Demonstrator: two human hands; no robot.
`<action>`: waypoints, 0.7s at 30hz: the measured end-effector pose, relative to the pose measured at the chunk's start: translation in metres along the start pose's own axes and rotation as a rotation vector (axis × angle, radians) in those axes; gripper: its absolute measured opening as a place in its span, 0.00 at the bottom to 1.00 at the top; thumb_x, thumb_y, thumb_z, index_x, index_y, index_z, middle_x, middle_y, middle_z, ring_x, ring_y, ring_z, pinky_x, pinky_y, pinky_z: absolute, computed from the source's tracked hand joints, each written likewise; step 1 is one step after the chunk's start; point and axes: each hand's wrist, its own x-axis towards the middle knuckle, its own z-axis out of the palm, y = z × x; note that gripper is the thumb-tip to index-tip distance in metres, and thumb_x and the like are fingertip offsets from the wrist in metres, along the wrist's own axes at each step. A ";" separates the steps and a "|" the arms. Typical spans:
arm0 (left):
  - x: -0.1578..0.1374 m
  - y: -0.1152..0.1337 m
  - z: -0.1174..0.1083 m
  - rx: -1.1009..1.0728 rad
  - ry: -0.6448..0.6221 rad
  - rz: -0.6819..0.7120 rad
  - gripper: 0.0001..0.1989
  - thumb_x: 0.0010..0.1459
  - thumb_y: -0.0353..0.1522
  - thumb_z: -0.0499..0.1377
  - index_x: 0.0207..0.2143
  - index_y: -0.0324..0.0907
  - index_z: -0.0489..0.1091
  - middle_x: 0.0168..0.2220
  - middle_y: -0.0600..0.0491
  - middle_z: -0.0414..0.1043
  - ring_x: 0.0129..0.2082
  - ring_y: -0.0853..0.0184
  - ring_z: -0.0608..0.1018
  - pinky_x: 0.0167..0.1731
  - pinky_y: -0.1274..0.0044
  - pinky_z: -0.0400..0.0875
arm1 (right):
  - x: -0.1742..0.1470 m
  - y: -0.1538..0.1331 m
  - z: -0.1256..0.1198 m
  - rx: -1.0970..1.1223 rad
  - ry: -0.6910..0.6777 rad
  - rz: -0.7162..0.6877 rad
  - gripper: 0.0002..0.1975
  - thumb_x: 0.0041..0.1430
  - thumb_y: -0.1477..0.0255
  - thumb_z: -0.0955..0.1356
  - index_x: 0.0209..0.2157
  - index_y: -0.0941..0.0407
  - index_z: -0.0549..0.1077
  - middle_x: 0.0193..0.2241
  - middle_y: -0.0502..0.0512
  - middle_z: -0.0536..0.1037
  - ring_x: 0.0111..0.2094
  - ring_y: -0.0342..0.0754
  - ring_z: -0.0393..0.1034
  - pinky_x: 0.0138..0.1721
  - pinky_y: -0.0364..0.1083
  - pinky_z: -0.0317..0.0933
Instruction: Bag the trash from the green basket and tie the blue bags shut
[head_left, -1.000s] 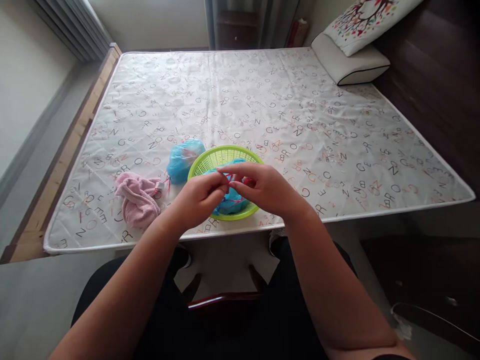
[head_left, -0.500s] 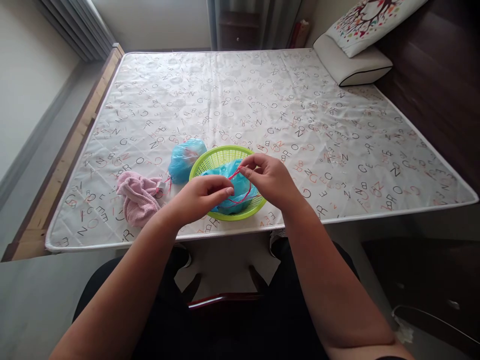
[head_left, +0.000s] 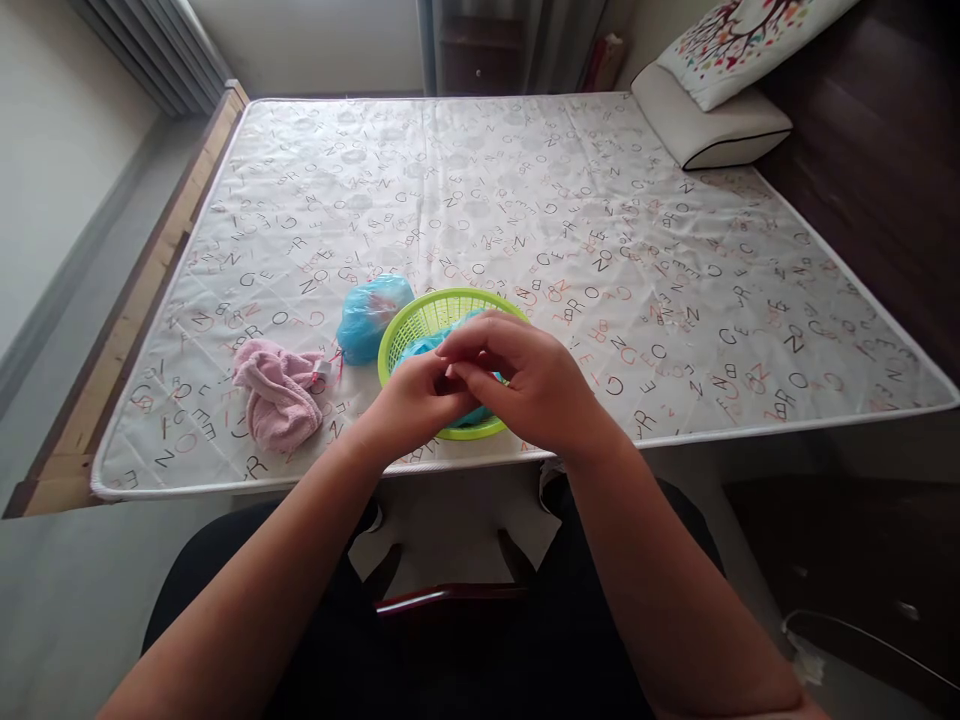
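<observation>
A blue plastic bag [head_left: 427, 342] lies crumpled inside the green basket [head_left: 394, 338], largely covered by my hands. Over the basket my left hand [head_left: 421, 395] is closed, fingertips pinched together against the other hand. My right hand [head_left: 517, 370] curls over from the right, its fingers bent and meeting the left fingertips. The bag's red string, seen between both hands half a second ago, is now hidden by the fingers. Behind and left of the basket sits a second blue bag [head_left: 371, 318], bulging, with a red string at its lower left.
A pink cloth [head_left: 279, 395] with a white tag lies left of the basket. Everything rests on a letter-patterned mattress [head_left: 480, 200], its front edge just before my knees. Cushions [head_left: 731, 135] stand at the far right. A wooden bed rail [head_left: 142, 325] runs along the left.
My hands have come together over the basket, the left moving right and up. The red string that ran between them is no longer visible. Basket, second bag and cloth stay put.
</observation>
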 end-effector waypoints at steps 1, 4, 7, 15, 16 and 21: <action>0.000 -0.001 0.001 -0.002 0.018 -0.012 0.09 0.59 0.37 0.70 0.34 0.40 0.79 0.31 0.52 0.77 0.32 0.67 0.77 0.31 0.76 0.73 | 0.000 0.001 0.002 0.010 0.012 -0.016 0.10 0.67 0.77 0.68 0.44 0.50 0.79 0.43 0.52 0.80 0.47 0.47 0.76 0.48 0.49 0.74; 0.000 -0.003 0.003 -0.004 0.047 -0.053 0.14 0.59 0.41 0.71 0.29 0.39 0.78 0.28 0.52 0.76 0.32 0.66 0.77 0.31 0.76 0.74 | -0.001 0.004 0.007 0.047 0.061 -0.033 0.09 0.68 0.75 0.68 0.44 0.50 0.80 0.44 0.52 0.80 0.48 0.47 0.76 0.49 0.50 0.75; 0.000 -0.005 0.006 -0.022 0.043 -0.089 0.17 0.59 0.44 0.71 0.29 0.39 0.79 0.29 0.51 0.76 0.33 0.64 0.78 0.32 0.75 0.75 | -0.001 0.006 0.011 0.067 0.115 -0.010 0.09 0.69 0.72 0.69 0.46 0.50 0.80 0.44 0.53 0.80 0.49 0.48 0.76 0.50 0.51 0.75; 0.000 -0.002 0.006 0.028 -0.025 -0.069 0.16 0.66 0.44 0.66 0.33 0.40 0.80 0.29 0.52 0.76 0.30 0.67 0.75 0.30 0.75 0.71 | 0.000 0.003 0.004 0.068 0.225 0.108 0.10 0.69 0.69 0.70 0.50 0.49 0.77 0.47 0.53 0.78 0.47 0.48 0.77 0.54 0.52 0.76; 0.000 -0.001 0.004 0.016 -0.042 -0.062 0.15 0.66 0.44 0.66 0.34 0.41 0.81 0.30 0.52 0.76 0.30 0.67 0.76 0.31 0.75 0.71 | 0.001 0.006 0.002 0.064 0.242 0.108 0.11 0.69 0.68 0.71 0.51 0.49 0.77 0.48 0.53 0.78 0.47 0.48 0.77 0.53 0.51 0.75; 0.001 0.001 -0.012 -0.127 -0.040 -0.086 0.14 0.67 0.43 0.66 0.37 0.41 0.82 0.31 0.49 0.78 0.25 0.72 0.72 0.26 0.78 0.68 | 0.005 0.027 -0.012 0.022 0.118 0.140 0.16 0.74 0.59 0.67 0.57 0.49 0.76 0.56 0.56 0.79 0.53 0.50 0.75 0.56 0.53 0.72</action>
